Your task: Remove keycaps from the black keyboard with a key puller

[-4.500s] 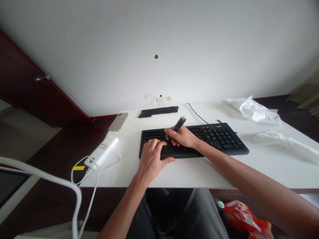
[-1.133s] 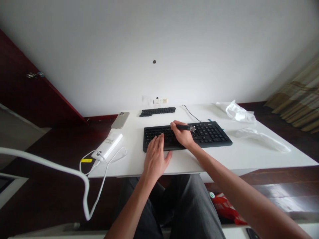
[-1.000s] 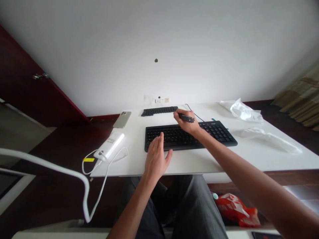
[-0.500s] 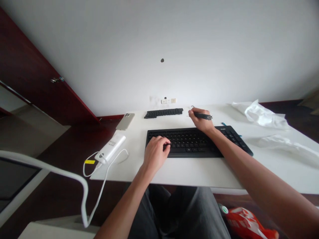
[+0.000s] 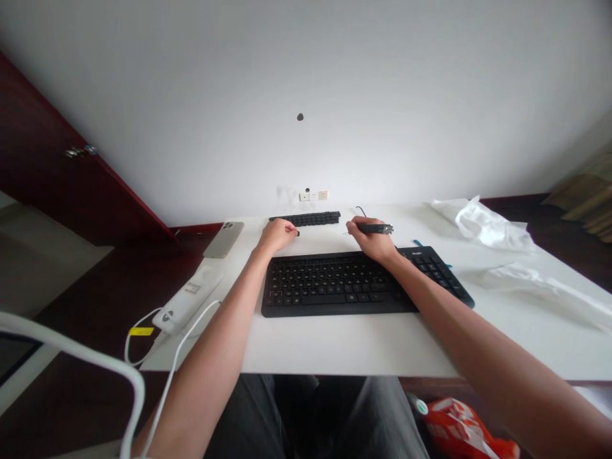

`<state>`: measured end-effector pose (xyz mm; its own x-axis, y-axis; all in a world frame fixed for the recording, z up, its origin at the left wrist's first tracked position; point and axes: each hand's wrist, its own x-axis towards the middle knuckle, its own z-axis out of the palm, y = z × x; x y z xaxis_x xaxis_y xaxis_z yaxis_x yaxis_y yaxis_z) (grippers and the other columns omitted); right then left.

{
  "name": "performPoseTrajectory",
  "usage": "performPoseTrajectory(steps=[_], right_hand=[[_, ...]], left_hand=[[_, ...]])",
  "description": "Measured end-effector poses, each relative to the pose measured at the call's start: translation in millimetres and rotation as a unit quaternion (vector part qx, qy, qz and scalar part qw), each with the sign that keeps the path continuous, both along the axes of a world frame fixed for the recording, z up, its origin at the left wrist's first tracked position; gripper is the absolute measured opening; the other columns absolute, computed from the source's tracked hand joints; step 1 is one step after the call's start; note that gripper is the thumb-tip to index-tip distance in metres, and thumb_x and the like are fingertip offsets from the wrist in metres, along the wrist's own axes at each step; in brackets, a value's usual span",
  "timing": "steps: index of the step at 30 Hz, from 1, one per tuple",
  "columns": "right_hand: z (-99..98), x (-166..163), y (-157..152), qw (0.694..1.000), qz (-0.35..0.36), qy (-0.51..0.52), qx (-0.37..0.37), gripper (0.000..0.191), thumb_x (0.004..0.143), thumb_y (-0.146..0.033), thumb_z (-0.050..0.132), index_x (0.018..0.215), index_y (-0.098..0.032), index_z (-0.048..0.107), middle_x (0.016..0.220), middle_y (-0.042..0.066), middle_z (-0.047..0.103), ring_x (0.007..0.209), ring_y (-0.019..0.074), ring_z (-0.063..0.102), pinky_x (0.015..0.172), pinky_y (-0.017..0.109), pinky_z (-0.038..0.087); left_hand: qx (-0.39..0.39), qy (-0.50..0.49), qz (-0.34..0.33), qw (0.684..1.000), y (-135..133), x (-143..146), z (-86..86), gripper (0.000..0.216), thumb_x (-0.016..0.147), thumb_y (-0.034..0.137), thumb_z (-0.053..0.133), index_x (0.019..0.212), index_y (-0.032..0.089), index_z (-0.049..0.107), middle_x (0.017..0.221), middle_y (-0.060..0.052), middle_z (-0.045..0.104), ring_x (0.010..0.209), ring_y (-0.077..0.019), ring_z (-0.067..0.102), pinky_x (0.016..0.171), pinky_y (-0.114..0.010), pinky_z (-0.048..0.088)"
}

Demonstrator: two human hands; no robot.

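Observation:
A black keyboard (image 5: pixel 329 298) lies on the white table in front of me. Behind it, several loose black keycaps (image 5: pixel 318 218) sit in close rows. My left hand (image 5: pixel 278 234) is beside the left end of these rows, thumb and fingers pinched on a small black piece that looks like a keycap (image 5: pixel 298 233). Wrapped in my right hand (image 5: pixel 371 241), above the keyboard's rear edge, is a black-handled tool (image 5: pixel 375 228) with a metallic end pointing right. A thin tip shows faintly at its left; its exact kind is unclear.
On the left are a phone (image 5: pixel 224 240) and a white power strip (image 5: pixel 189 299) with a white cable (image 5: pixel 178 350). Crumpled white plastic wrapping (image 5: pixel 492 223) lies at right. A blue item (image 5: pixel 417 243) shows behind the keyboard. Below the table is a red bag (image 5: pixel 459 424).
My left hand has moved from the keyboard's left part to the keycap rows behind it, with the small black piece in its fingers. My right hand still holds the tool. The view has shifted slightly.

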<state>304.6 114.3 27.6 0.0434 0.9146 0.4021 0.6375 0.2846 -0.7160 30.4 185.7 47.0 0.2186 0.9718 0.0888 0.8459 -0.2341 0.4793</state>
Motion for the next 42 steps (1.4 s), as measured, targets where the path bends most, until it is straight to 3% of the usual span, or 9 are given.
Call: performPoseTrajectory(steps=[4, 8, 12, 17, 20, 26, 36, 42], right_hand=[[0.5, -1, 0, 1.000, 0.012, -0.021, -0.013, 0.039, 0.095, -0.049, 0.055, 0.070, -0.021, 0.065, 0.062, 0.000, 0.055, 0.064, 0.0176, 0.048, 0.065, 0.031, 0.039], [0.3, -1, 0, 1.000, 0.010, -0.020, -0.017, 0.040, 0.095, -0.049, 0.054, 0.071, -0.020, 0.066, 0.063, 0.001, 0.056, 0.064, 0.0176, 0.049, 0.065, 0.031, 0.039], [-0.8, 0, 0, 1.000, 0.008, -0.022, -0.014, 0.040, 0.095, -0.050, 0.055, 0.071, -0.020, 0.066, 0.062, 0.001, 0.057, 0.063, 0.0179, 0.050, 0.064, 0.031, 0.039], [-1.3, 0, 0, 1.000, 0.016, -0.011, -0.012, 0.038, 0.094, -0.049, 0.056, 0.071, -0.021, 0.067, 0.062, 0.000, 0.057, 0.063, 0.0174, 0.049, 0.064, 0.031, 0.038], [-1.1, 0, 0, 1.000, 0.015, -0.009, -0.015, 0.038, 0.094, -0.049, 0.056, 0.072, -0.021, 0.067, 0.062, 0.000, 0.056, 0.062, 0.0173, 0.048, 0.063, 0.032, 0.037], [-0.8, 1, -1, 1.000, 0.018, -0.010, -0.022, 0.038, 0.095, -0.049, 0.056, 0.072, -0.021, 0.067, 0.063, 0.000, 0.057, 0.063, 0.0171, 0.049, 0.063, 0.031, 0.037], [2.0, -1, -2, 1.000, 0.009, -0.018, -0.019, 0.038, 0.094, -0.050, 0.056, 0.071, -0.021, 0.066, 0.063, 0.000, 0.058, 0.063, 0.0178, 0.051, 0.065, 0.032, 0.039], [2.3, 0, -2, 1.000, 0.001, -0.014, -0.006, 0.039, 0.093, -0.051, 0.056, 0.070, -0.021, 0.066, 0.063, 0.002, 0.061, 0.063, 0.0187, 0.053, 0.066, 0.032, 0.040]], left_hand=[[0.014, 0.010, -0.002, 1.000, 1, -1, -15.5, 0.018, 0.090, 0.031, 0.068, 0.096, 0.025, 0.084, 0.102, -0.005, 0.082, 0.103, -0.0243, 0.074, 0.095, -0.032, 0.053], [0.017, 0.019, -0.006, 1.000, 0, -3, -19.1, 0.020, 0.090, 0.032, 0.067, 0.096, 0.025, 0.085, 0.101, -0.005, 0.082, 0.103, -0.0258, 0.074, 0.095, -0.033, 0.053], [0.030, 0.033, 0.000, 0.999, -1, -4, -17.8, 0.022, 0.092, 0.032, 0.064, 0.095, 0.028, 0.085, 0.102, -0.005, 0.082, 0.104, -0.0271, 0.074, 0.095, -0.035, 0.054], [0.101, 0.049, 0.036, 0.993, -5, -6, -10.8, 0.024, 0.093, 0.025, 0.061, 0.101, 0.032, 0.083, 0.103, 0.000, 0.082, 0.100, -0.0248, 0.074, 0.092, -0.034, 0.054], [0.121, 0.053, -0.003, 0.991, -9, -7, -7.6, 0.017, 0.092, 0.027, 0.065, 0.098, 0.031, 0.081, 0.101, 0.000, 0.081, 0.097, -0.0228, 0.072, 0.089, -0.032, 0.054], [0.119, 0.058, -0.067, 0.989, -10, -9, -11.0, 0.013, 0.093, 0.029, 0.068, 0.095, 0.028, 0.081, 0.101, -0.001, 0.079, 0.094, -0.0220, 0.071, 0.088, -0.032, 0.053], [0.107, 0.072, -0.062, 0.990, -6, -7, -18.5, 0.019, 0.095, 0.027, 0.064, 0.089, 0.027, 0.081, 0.098, -0.001, 0.081, 0.096, -0.0242, 0.073, 0.090, -0.034, 0.053], [0.128, 0.062, -0.047, 0.989, -9, -7, -12.0, 0.020, 0.094, 0.024, 0.062, 0.092, 0.028, 0.081, 0.103, -0.002, 0.081, 0.097, -0.0239, 0.073, 0.091, -0.034, 0.054]])
